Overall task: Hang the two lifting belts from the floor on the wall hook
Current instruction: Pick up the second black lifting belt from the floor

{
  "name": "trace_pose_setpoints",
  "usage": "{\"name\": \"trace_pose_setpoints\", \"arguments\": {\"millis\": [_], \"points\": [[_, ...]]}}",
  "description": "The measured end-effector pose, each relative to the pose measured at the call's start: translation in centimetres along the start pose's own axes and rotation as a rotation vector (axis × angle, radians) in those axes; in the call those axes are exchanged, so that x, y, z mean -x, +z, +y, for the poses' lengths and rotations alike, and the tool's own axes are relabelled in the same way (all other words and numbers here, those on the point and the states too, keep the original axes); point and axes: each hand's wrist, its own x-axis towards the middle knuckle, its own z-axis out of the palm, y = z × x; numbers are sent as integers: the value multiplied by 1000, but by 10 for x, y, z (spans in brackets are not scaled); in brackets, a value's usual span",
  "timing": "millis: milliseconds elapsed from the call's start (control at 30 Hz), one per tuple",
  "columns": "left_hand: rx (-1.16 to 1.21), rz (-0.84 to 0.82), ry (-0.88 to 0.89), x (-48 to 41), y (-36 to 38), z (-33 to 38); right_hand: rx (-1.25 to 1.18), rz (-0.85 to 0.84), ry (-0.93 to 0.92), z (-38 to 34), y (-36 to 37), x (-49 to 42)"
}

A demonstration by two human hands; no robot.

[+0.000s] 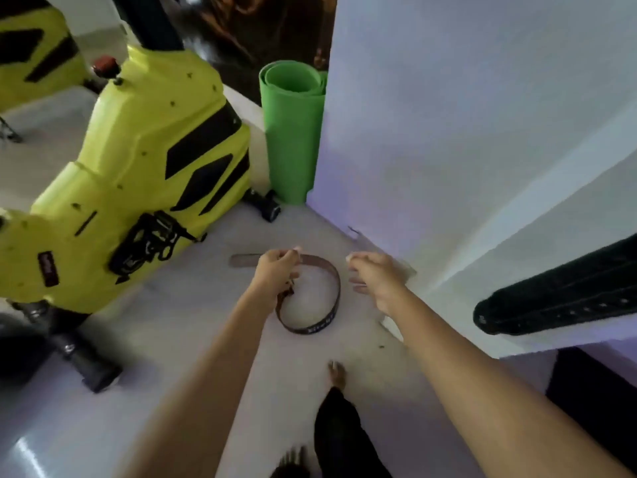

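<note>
A brown lifting belt (pixel 322 298) lies coiled in a loop on the pale floor, its tail end pointing left. My left hand (pixel 275 272) hovers over the loop's left side with fingers loosely curled, and I see nothing held in it. My right hand (pixel 377 281) is spread open just right of the loop, near the wall corner. A black lifting belt (pixel 558 294) shows at the right, against the white wall. The wall hook is out of sight.
A yellow-and-black exercise bike (pixel 138 188) stands on the left, its base bar (pixel 82 357) on the floor. A rolled green mat (pixel 293 132) leans upright in the corner. My bare foot (pixel 337 372) stands just below the belt. The white wall (pixel 448 132) fills the right.
</note>
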Motion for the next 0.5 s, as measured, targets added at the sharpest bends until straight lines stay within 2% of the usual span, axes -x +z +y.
{"name": "trace_pose_setpoints", "arguments": {"millis": [167, 300, 500], "points": [[130, 167, -192, -88, -8, -60, 49, -144, 154, 38, 53, -114], [286, 315, -358, -167, -14, -124, 132, -197, 264, 87, 97, -207], [307, 367, -484, -283, -7, -250, 288, -269, 341, 195, 175, -337]]}}
